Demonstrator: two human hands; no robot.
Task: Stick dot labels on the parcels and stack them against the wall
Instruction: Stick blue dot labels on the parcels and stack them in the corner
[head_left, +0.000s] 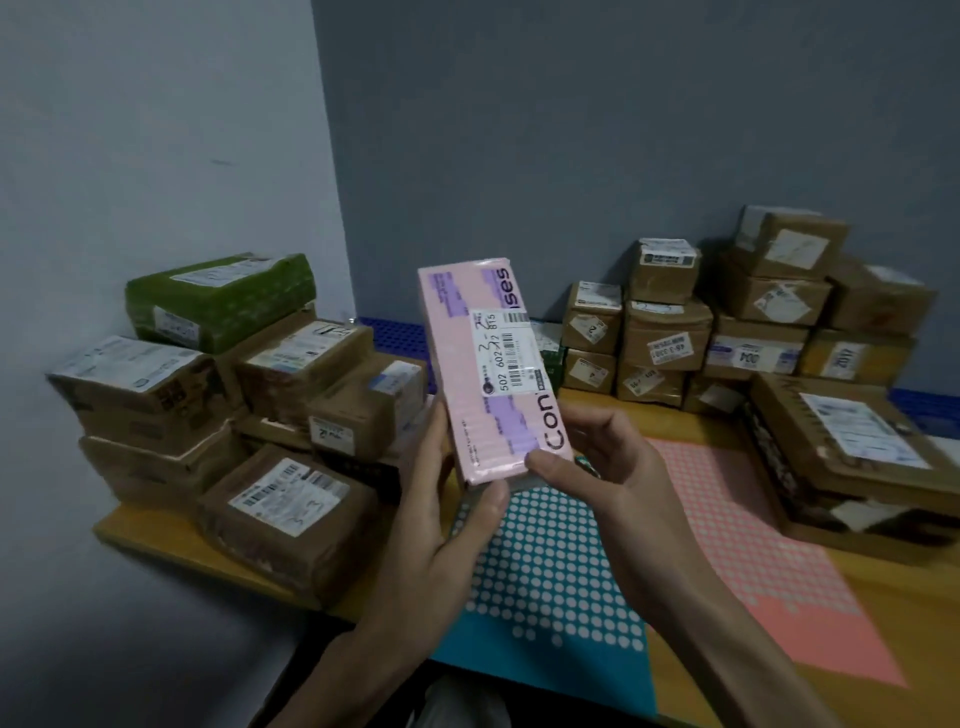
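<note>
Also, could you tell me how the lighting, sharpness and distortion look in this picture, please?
Head view: dim, even light, no glare; the pink box in the left hand and right hand is fairly sharp, its label partly readable; the brown parcels look softer; the wall corner bows, wide-angle distortion.

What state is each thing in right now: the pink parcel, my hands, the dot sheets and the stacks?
pink parcel: held up off the table, shipping label facing the camera, no dot label visible.
left hand: grips the parcel's lower left side.
right hand: grips its lower right edge.
teal dot sheet: flat on the table.
pink dot sheet: flat on the table.
brown parcels: stacked against the wall.
</note>
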